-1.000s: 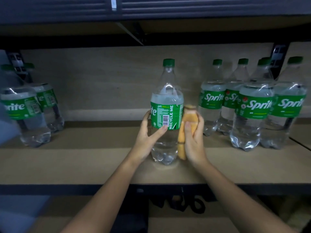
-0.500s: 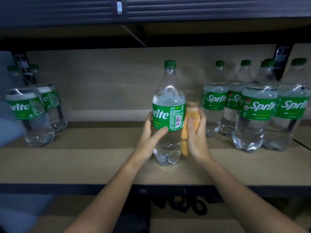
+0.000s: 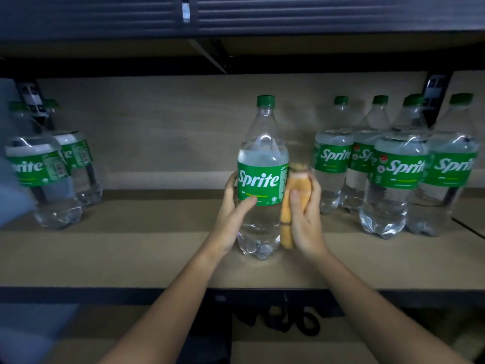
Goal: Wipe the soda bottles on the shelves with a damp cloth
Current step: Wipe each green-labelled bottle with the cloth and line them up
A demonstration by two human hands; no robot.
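Centre Sprite bottle [image 3: 262, 177] stood upright on shelf board [image 3: 131, 258], gripped at label by left hand [image 3: 233, 216]. Orange cloth [image 3: 294, 203] pressed to its right side, clutched by right hand [image 3: 307, 219]. Further bottles [image 3: 393, 174] grouped right; two bottles [image 3: 39, 177] left.

Dim overall, light falling from the front onto the shelf [image 3: 131, 258]. Glare on bottles [image 3: 262, 143]. Wide-angle bending and blur at left edge; cloth [image 3: 294, 190] smeared.
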